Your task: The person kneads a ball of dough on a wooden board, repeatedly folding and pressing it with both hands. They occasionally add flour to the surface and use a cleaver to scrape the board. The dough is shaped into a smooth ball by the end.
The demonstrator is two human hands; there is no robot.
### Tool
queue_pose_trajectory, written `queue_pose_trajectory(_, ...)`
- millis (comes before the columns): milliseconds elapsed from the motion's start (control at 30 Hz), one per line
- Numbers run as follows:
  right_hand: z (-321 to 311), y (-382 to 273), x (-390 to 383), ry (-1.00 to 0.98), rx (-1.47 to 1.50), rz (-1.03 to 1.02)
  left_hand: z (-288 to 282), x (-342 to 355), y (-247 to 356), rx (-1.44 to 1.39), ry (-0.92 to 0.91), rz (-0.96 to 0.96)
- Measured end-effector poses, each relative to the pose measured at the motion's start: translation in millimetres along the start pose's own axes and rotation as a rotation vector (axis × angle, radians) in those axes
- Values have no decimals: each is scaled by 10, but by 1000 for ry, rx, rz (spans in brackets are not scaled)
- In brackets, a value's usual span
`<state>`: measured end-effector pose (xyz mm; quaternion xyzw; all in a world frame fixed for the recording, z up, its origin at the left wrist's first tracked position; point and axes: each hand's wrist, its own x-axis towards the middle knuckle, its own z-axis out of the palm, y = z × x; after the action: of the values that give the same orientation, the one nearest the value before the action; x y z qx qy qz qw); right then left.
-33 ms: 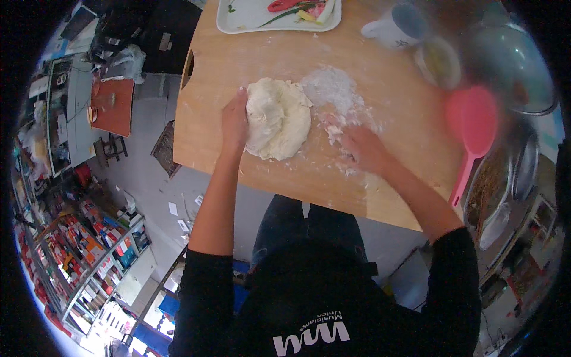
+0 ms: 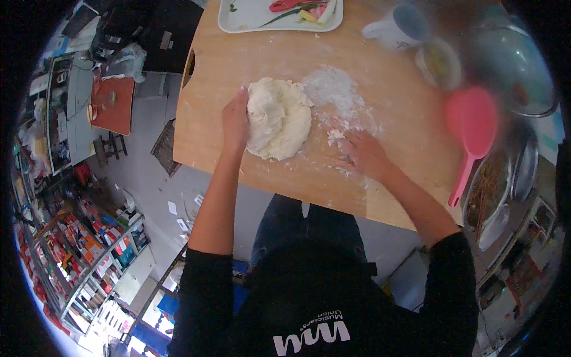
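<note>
A big pale lump of dough (image 2: 277, 119) sits on the wooden board (image 2: 404, 89). My left hand (image 2: 235, 119) presses its curved fingers against the dough's left side, gripping it. Right of the dough is a patch of white flour (image 2: 330, 89). My right hand (image 2: 363, 152) is lower right of that patch, fingers apart on the board, touching small dough scraps (image 2: 336, 134) and loose flour; it does not touch the big lump.
A white tray (image 2: 244, 24) with vegetables is at the back. A white mug (image 2: 395, 30), small bowl (image 2: 437, 62), glass bowl (image 2: 508, 65) and pink scoop (image 2: 473, 119) stand right; a steel basin (image 2: 488, 190) lies beyond. Left are shelves (image 2: 89, 250) and a red-topped table (image 2: 113, 107).
My right hand has shifted slightly at the flour and scraps, its fingers moving a little. My left hand stays at the dough's left side.
</note>
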<state>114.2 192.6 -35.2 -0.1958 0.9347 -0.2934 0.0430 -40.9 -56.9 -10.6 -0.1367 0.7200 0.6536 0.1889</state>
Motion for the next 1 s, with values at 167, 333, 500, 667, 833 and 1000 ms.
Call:
queue_pose_trajectory(167,58,-96,264,136,-278,244,56,-123,-98,-68,132,-58)
queue_pose_trajectory(333,2,113,453,329,-288,229,187,-586,-74,-118,189,-125)
queue_pose_trajectory(500,-37,131,436,258,-360,302,-15,-696,-74,180,-23,-130)
queue_pose_trajectory(667,-19,346,547,369,-397,97,224,-1060,220,1,-69,-446)
queue_pose_trajectory(833,-24,-268,727,572,417,584,80,-991,-107,-31,-145,-319)
queue_pose_trajectory(1000,-229,-860,879,433,353,711,13,-736,-14,-21,-80,-51)
